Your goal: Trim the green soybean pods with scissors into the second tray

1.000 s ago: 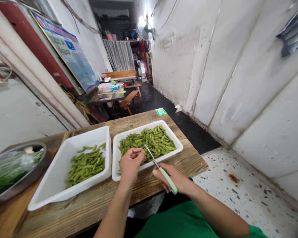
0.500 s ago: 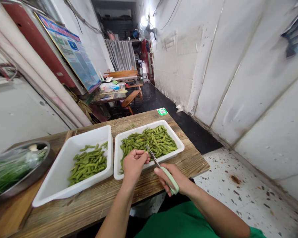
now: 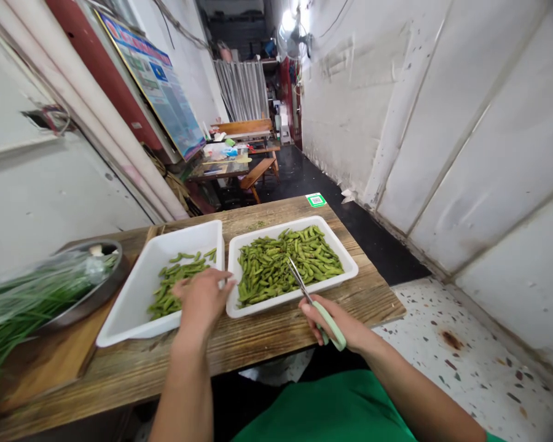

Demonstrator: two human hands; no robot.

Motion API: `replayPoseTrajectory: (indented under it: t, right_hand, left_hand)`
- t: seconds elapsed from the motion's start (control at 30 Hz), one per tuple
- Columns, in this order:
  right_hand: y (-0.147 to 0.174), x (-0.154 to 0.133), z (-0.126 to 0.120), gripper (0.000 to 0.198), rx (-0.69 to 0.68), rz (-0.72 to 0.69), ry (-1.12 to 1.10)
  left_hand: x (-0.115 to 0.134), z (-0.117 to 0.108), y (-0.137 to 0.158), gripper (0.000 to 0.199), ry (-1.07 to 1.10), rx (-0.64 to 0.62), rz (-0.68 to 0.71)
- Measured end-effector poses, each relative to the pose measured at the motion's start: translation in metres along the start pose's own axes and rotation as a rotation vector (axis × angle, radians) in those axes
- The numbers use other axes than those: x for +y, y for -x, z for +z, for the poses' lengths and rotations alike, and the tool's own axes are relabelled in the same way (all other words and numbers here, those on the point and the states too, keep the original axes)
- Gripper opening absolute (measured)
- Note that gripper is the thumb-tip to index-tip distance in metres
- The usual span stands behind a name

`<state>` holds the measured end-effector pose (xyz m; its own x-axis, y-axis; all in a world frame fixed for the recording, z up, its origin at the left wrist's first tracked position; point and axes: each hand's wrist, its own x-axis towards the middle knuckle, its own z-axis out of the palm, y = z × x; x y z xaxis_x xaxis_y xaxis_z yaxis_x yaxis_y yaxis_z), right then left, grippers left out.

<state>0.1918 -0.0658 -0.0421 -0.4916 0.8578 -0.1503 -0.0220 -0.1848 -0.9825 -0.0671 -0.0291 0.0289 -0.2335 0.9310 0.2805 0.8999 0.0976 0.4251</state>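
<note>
My left hand is over the near right side of the left white tray, its fingers apart and nothing visible in them. Below and beside it lie green edamame pods. My right hand grips scissors with pale green handles. Their blades point forward over the right white tray, close together. A thick layer of edamame pods covers that tray's bottom. Part of the left tray's pods is hidden behind my left hand.
Both trays stand on a wooden table. At the left, a metal bowl with bagged green stalks rests by a wooden board. A green code sticker marks the far corner. Walls flank the room.
My left hand has moved left from the scissor tips at the right tray to above the left tray, and its fingers have opened. The right hand still holds the scissors. The view has shifted slightly.
</note>
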Motion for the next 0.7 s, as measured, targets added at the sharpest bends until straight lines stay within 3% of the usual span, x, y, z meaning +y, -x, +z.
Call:
replayPoseTrajectory:
  t: [0.07, 0.17, 0.4, 0.5, 0.7]
  right_hand:
    - [0.0, -0.001, 0.0, 0.038, -0.015, 0.003, 0.035]
    - [0.002, -0.003, 0.0, 0.039, -0.028, 0.001, 0.069]
    - [0.003, 0.0, -0.001, 0.039, -0.03, -0.022, 0.062]
    - [0.003, -0.001, -0.001, 0.038, -0.039, -0.011, 0.047]
    - [0.001, -0.004, -0.002, 0.039, -0.03, 0.021, 0.07]
  left_hand:
    - [0.011, 0.015, 0.004, 0.01, -0.178, -0.155, 0.175]
    - [0.024, 0.029, 0.005, 0.014, -0.377, -0.222, 0.341]
    - [0.025, 0.029, -0.014, 0.015, -0.332, -0.435, 0.348]
    - [0.028, 0.03, -0.015, 0.017, -0.182, -0.43, 0.268]
    - [0.05, 0.036, -0.001, 0.034, 0.456, -0.476, 0.102]
